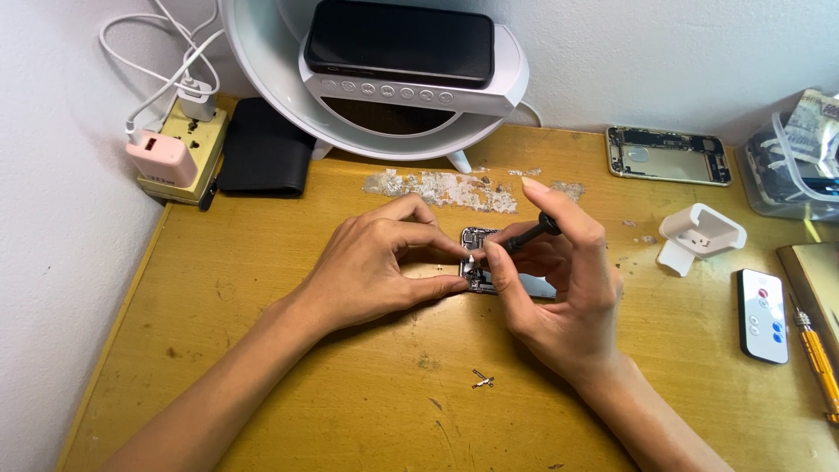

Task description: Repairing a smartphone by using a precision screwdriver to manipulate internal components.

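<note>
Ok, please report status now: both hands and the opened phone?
Left hand steadies opened phone by its edge. Right hand holds black screwdriver, tip down on phone. Small loose metal part lies on table, apart.

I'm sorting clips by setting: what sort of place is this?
Probably a small phone-repair desk at home. The right hand works a small screwdriver on an opened phone; a stripped phone shell lies on the wooden table.
</note>
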